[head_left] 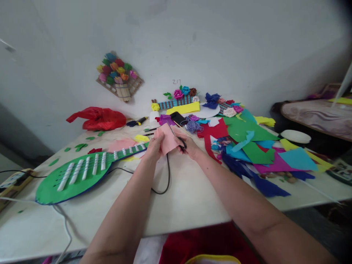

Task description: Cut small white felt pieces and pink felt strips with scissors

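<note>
Over the middle of the table, my left hand (pixel 155 146) is closed on a piece of pink paper (pixel 167 141), thumb on its face. My right hand (pixel 189 145) grips black-handled scissors (pixel 182 143) at the paper's right side. The scissors' blades lie along the sheet's upper right edge; whether they are apart is too small to tell. Left of my hands rests a green guitar-shaped craft (pixel 82 176) with white bars and strings. Another pink sheet (pixel 121 145) lies flat behind its neck. A dark phone (pixel 178 118) and a tangle of purple-blue yarn (pixel 194 125) are just beyond the paper.
Coloured paper scraps (pixel 255 154) pile up on the right. A red plastic bag (pixel 101 119) and yellow-black pliers (pixel 136 121) sit at the back left. A black cable (pixel 168 176) loops below my hands. A power strip (pixel 16 183) stands at the left edge.
</note>
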Demonstrator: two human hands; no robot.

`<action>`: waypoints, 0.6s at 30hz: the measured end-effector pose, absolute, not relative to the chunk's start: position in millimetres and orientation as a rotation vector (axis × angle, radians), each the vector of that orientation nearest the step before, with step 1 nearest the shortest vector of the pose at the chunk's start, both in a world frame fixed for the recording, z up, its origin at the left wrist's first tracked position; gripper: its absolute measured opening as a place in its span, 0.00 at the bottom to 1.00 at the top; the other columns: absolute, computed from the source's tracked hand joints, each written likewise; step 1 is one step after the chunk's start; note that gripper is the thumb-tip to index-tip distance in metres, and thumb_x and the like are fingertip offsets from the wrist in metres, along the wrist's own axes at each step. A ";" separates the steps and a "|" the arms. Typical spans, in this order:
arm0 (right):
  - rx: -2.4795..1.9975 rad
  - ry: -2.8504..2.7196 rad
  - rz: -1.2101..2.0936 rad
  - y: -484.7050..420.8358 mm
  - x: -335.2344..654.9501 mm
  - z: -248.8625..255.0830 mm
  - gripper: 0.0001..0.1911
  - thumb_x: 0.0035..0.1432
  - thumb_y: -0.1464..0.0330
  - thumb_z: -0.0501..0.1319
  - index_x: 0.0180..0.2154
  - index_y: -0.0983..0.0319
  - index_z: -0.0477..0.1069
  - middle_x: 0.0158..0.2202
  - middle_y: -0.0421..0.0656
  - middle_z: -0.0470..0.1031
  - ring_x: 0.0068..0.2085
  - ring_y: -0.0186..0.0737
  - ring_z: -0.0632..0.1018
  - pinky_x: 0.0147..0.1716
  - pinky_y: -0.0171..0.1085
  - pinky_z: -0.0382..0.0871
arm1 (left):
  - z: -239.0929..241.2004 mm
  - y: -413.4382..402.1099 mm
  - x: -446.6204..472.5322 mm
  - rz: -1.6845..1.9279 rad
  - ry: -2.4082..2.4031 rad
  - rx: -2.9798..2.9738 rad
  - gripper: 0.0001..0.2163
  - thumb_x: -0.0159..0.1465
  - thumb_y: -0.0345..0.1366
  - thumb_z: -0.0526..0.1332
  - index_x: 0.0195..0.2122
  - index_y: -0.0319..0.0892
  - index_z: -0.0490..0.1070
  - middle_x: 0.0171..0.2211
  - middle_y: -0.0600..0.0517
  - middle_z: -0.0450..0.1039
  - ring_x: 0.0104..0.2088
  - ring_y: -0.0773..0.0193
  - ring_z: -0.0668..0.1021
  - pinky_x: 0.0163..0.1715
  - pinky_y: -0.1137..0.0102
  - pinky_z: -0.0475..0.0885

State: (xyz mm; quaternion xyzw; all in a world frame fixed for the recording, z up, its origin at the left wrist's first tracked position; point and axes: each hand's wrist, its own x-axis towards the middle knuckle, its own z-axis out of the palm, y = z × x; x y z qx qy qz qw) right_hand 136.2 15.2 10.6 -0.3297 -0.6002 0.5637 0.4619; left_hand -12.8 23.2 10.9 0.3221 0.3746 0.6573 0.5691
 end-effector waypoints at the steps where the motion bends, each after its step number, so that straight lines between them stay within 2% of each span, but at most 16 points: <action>1: -0.810 -1.468 1.387 15.7 135.8 10.2 0.20 0.48 0.55 0.62 0.38 0.62 0.69 0.14 0.32 0.59 0.13 0.25 0.61 0.09 0.27 0.51 | 10.8 23.7 -13.0 1.548 0.878 0.751 0.10 0.53 0.34 0.65 0.34 0.35 0.72 0.32 0.45 0.77 0.31 0.61 0.79 0.35 0.68 0.76; 6: -0.818 -1.411 1.411 20.1 133.3 6.4 0.20 0.45 0.59 0.64 0.39 0.62 0.68 0.16 0.32 0.60 0.14 0.25 0.61 0.09 0.27 0.53 | 10.9 24.1 -14.0 1.546 0.883 0.726 0.09 0.54 0.34 0.64 0.34 0.35 0.72 0.31 0.45 0.77 0.32 0.60 0.79 0.36 0.67 0.76; 10: -0.836 -1.385 1.413 17.7 131.7 8.3 0.17 0.45 0.60 0.65 0.36 0.63 0.67 0.16 0.33 0.62 0.14 0.25 0.62 0.09 0.27 0.53 | 10.3 24.9 -15.9 1.562 0.893 0.707 0.09 0.54 0.33 0.64 0.34 0.35 0.72 0.31 0.45 0.77 0.31 0.60 0.79 0.37 0.67 0.76; 13: -0.850 -1.409 1.435 13.4 133.1 11.4 0.16 0.46 0.57 0.63 0.30 0.62 0.66 0.15 0.34 0.62 0.14 0.26 0.63 0.09 0.28 0.52 | 10.4 25.1 -16.9 1.563 0.871 0.728 0.09 0.53 0.32 0.65 0.34 0.34 0.72 0.31 0.44 0.77 0.31 0.61 0.79 0.37 0.67 0.76; 18: -0.825 -1.515 1.406 14.2 138.9 9.2 0.20 0.48 0.50 0.59 0.25 0.62 0.65 0.15 0.38 0.66 0.15 0.29 0.67 0.09 0.28 0.48 | 12.5 21.4 -15.2 1.513 0.836 0.777 0.09 0.52 0.31 0.65 0.34 0.33 0.72 0.32 0.43 0.77 0.33 0.58 0.79 0.38 0.65 0.75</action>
